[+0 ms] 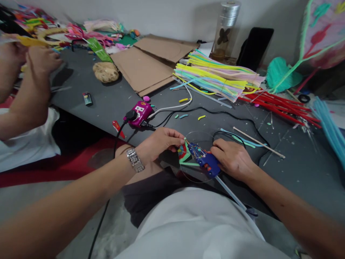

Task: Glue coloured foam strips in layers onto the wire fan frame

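Note:
My left hand (160,142) pinches the rim of a thin clear ring (195,132) at a small green tip. Inside the ring lies a craft piece of red and green strips (184,154), partly covered by a blue hot glue gun (206,162). My right hand (231,160) rests over the gun with its fingers around it. A pale stick (231,198) runs from the gun towards my lap. A black cord (229,117) curves across the grey table (107,111) near the gun.
A magenta socket (138,113) with plugged-in cords sits left of my hands. Behind are cardboard sheets (148,61), a pile of pastel strips (215,77), and red rods (280,108). A wooden stick (258,142) lies right of my right hand. A second person's hands (40,61) work at far left.

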{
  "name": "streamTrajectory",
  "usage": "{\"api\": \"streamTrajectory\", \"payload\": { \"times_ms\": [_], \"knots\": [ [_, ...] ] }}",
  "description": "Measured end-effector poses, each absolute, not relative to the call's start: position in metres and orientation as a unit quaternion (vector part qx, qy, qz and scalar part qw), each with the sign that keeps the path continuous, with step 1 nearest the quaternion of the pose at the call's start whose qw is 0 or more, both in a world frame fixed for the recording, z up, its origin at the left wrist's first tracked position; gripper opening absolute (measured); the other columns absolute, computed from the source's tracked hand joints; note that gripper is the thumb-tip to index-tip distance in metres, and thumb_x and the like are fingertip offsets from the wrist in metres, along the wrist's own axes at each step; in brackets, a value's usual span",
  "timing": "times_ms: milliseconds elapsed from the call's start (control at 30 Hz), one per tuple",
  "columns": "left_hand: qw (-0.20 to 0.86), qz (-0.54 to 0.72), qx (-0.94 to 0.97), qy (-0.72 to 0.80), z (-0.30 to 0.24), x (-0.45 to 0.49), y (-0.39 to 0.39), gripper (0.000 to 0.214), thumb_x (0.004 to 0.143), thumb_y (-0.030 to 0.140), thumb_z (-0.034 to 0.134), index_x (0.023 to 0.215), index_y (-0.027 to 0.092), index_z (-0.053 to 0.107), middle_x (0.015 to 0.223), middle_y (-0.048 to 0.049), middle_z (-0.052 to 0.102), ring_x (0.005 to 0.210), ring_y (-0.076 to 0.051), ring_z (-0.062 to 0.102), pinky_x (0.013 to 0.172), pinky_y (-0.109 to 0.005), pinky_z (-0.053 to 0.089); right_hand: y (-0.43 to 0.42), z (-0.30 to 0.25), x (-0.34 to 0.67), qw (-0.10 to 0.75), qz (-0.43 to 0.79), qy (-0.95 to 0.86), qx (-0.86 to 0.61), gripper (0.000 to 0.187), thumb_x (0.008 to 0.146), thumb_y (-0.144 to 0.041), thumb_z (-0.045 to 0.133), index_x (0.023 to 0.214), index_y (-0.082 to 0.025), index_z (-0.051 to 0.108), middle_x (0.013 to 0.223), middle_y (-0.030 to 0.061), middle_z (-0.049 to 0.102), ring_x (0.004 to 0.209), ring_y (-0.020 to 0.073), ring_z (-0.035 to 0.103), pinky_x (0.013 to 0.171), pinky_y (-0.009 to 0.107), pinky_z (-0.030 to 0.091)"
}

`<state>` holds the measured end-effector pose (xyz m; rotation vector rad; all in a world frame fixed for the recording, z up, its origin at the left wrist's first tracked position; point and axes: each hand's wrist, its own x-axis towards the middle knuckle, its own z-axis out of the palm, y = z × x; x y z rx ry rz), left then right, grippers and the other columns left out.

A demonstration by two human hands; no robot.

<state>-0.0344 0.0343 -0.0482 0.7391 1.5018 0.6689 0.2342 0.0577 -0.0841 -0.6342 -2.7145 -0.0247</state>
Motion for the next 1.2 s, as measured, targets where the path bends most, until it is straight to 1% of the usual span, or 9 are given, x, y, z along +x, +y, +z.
{"api": "streamTrajectory", "payload": {
  "times_ms": [467, 633, 767, 900, 1000, 1067, 1133, 1167, 1200],
  "knots": [
    [0.619, 0.292, 0.333, 0.648, -0.051, -0.036, 0.035, 0.011, 0.068, 0.018, 0.082, 0.075, 0.015, 0.073, 0.07, -0.0012, 0.07, 0.062, -0.009, 0.059, 0.058, -0.02, 0.045, 0.058, -0.083, 0.233, 0.183, -0.027, -0.957, -0.225, 0.031, 0.103, -0.021, 0.047, 0.078, -0.019, 0.064, 0.079, 0.0061, 0.062, 0.066, 0.0176, 0.046, 0.063, 0.032, 0.029],
    [0.618, 0.285, 0.338, 0.65, -0.051, -0.037, 0.034, 0.013, 0.068, 0.019, 0.082, 0.077, 0.014, 0.074, 0.071, -0.0017, 0.071, 0.061, -0.009, 0.059, 0.058, -0.02, 0.046, 0.057, -0.085, 0.233, 0.191, -0.032, -0.955, -0.223, 0.029, 0.102, -0.02, 0.049, 0.077, -0.019, 0.064, 0.08, 0.0062, 0.061, 0.065, 0.0177, 0.046, 0.063, 0.032, 0.031],
    [0.621, 0.284, 0.339, 0.647, -0.05, -0.038, 0.034, 0.013, 0.068, 0.019, 0.081, 0.078, 0.015, 0.073, 0.07, -0.0011, 0.07, 0.059, -0.008, 0.058, 0.057, -0.02, 0.045, 0.058, -0.086, 0.234, 0.188, -0.026, -0.956, -0.224, 0.025, 0.1, -0.019, 0.049, 0.081, -0.019, 0.065, 0.083, 0.0068, 0.063, 0.066, 0.0176, 0.049, 0.061, 0.031, 0.033],
    [0.621, 0.28, 0.353, 0.641, -0.048, -0.037, 0.032, 0.014, 0.068, 0.015, 0.079, 0.08, 0.015, 0.073, 0.067, 0.0004, 0.068, 0.056, -0.007, 0.055, 0.057, -0.021, 0.045, 0.057, -0.084, 0.236, 0.193, -0.008, -0.957, -0.215, 0.019, 0.095, -0.016, 0.049, 0.096, -0.015, 0.069, 0.094, 0.0107, 0.068, 0.072, 0.0193, 0.058, 0.063, 0.031, 0.04],
    [0.609, 0.284, 0.365, 0.645, -0.047, -0.035, 0.031, 0.013, 0.068, 0.015, 0.077, 0.08, 0.015, 0.073, 0.067, 0.0002, 0.068, 0.056, -0.008, 0.054, 0.056, -0.021, 0.044, 0.057, -0.08, 0.241, 0.208, 0.035, -0.955, -0.21, 0.022, 0.094, -0.017, 0.052, 0.109, -0.012, 0.068, 0.104, 0.014, 0.071, 0.079, 0.0204, 0.064, 0.066, 0.03, 0.046],
    [0.593, 0.287, 0.378, 0.651, -0.047, -0.033, 0.031, 0.011, 0.069, 0.017, 0.074, 0.08, 0.015, 0.073, 0.069, -0.0005, 0.069, 0.057, -0.008, 0.054, 0.057, -0.022, 0.044, 0.056, -0.075, 0.245, 0.228, 0.104, -0.942, -0.222, 0.022, 0.096, -0.018, 0.053, 0.113, -0.013, 0.066, 0.106, 0.0137, 0.071, 0.084, 0.0204, 0.067, 0.07, 0.03, 0.05],
    [0.568, 0.289, 0.395, 0.661, -0.046, -0.031, 0.032, 0.011, 0.07, 0.018, 0.073, 0.08, 0.014, 0.073, 0.069, -0.0008, 0.069, 0.057, -0.009, 0.054, 0.057, -0.022, 0.043, 0.054, -0.068, 0.25, 0.244, 0.192, -0.914, -0.26, 0.018, 0.097, -0.024, 0.056, 0.11, -0.017, 0.066, 0.1, 0.0104, 0.072, 0.085, 0.0203, 0.068, 0.073, 0.03, 0.052],
    [0.552, 0.287, 0.409, 0.668, -0.046, -0.03, 0.033, 0.01, 0.071, 0.018, 0.073, 0.081, 0.014, 0.072, 0.069, -0.0008, 0.069, 0.057, -0.009, 0.054, 0.057, -0.022, 0.043, 0.053, -0.064, 0.252, 0.245, 0.236, -0.893, -0.294, 0.017, 0.097, -0.03, 0.06, 0.107, -0.019, 0.067, 0.095, 0.0085, 0.072, 0.083, 0.0206, 0.068, 0.073, 0.031, 0.053],
    [0.531, 0.282, 0.427, 0.675, -0.046, -0.029, 0.034, 0.009, 0.072, 0.018, 0.072, 0.08, 0.014, 0.072, 0.068, -0.0007, 0.069, 0.058, -0.01, 0.054, 0.057, -0.023, 0.043, 0.052, -0.059, 0.253, 0.247, 0.278, -0.864, -0.338, 0.02, 0.095, -0.038, 0.063, 0.105, -0.021, 0.067, 0.091, 0.007, 0.072, 0.08, 0.021, 0.068, 0.071, 0.032, 0.053]
  ]
}}
